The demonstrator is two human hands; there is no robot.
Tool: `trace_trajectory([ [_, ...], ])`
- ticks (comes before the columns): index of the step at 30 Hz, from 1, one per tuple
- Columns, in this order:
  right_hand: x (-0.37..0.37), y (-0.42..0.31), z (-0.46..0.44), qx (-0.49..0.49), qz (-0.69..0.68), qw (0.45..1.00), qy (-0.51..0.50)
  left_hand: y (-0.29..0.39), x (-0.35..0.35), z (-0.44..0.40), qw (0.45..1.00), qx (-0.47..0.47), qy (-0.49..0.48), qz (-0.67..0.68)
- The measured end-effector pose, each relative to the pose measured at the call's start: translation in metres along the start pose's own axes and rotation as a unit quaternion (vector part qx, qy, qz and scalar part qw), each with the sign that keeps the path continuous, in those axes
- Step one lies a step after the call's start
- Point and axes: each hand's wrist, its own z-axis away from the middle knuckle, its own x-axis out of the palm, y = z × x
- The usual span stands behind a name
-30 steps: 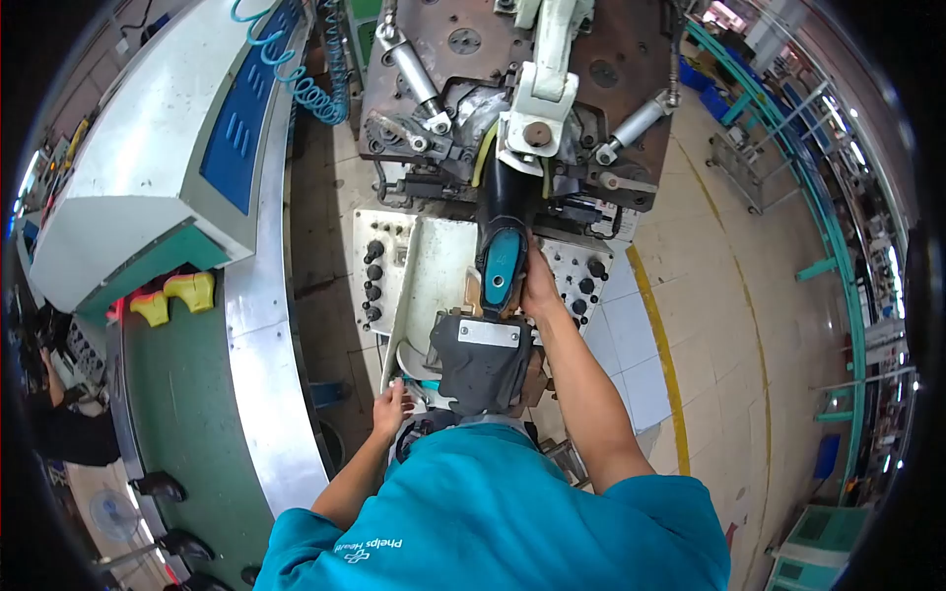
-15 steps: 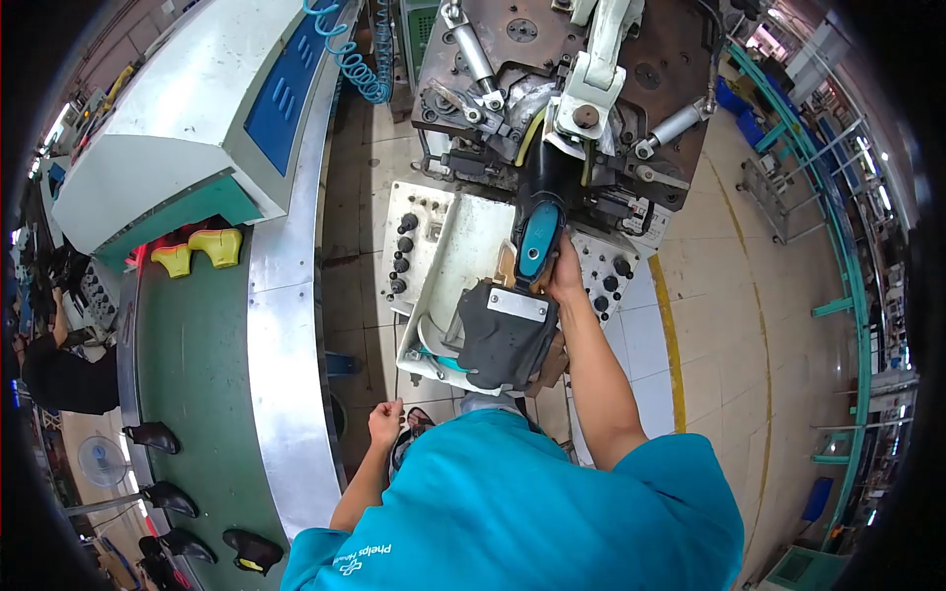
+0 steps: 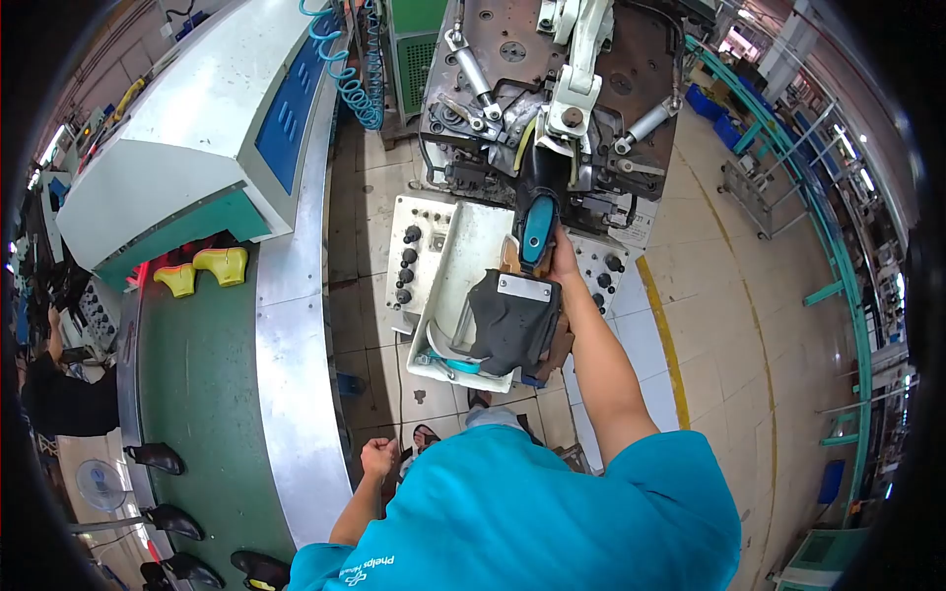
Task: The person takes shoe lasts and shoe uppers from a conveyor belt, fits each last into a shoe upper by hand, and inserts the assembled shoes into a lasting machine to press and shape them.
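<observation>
A black shoe upper [image 3: 543, 172] with a blue sole-side piece [image 3: 538, 229] sits upside down in the machine's front clamps [image 3: 572, 116]. My right hand [image 3: 564, 259] grips it along its right side near the heel; the fingertips are hidden behind it. Just below hangs a dark cloth flap [image 3: 512, 320] under a riveted metal plate [image 3: 524, 287]. My left hand [image 3: 378, 457] is low beside my body, curled into a loose fist, with nothing visible in it.
A white tray [image 3: 431, 305] stands between two knob panels [image 3: 408, 261]. To the left, a green conveyor [image 3: 212, 394] carries yellow shoe forms [image 3: 219, 266] and several black shoes [image 3: 156, 457] beside a metal ledge [image 3: 286, 394]. A person in dark clothing [image 3: 64, 394] is at far left.
The view has shifted slightly, so the machine appears a little further left and the tray lower. My right hand stays at the shoe upper, and my left hand remains curled low down.
</observation>
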Motion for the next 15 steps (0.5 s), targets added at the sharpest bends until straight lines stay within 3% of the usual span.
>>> trace_trajectory([
  [6,0.0,0.0,-0.002,-0.016,0.019,1.0,-0.014,-0.003,-0.002,0.01,1.0,-0.019,-0.004,-0.003],
  [9,0.004,0.0,0.001,-0.012,0.013,1.0,0.0,-0.01,0.0,0.01,0.996,0.026,0.016,-0.083],
  [12,0.002,-0.001,0.002,-0.022,0.014,0.998,-0.056,-0.009,-0.001,0.014,0.996,0.014,0.005,-0.087],
  [15,-0.012,0.004,-0.008,-0.038,0.06,0.997,0.005,0.0,-0.001,0.018,0.994,0.008,0.017,-0.108],
])
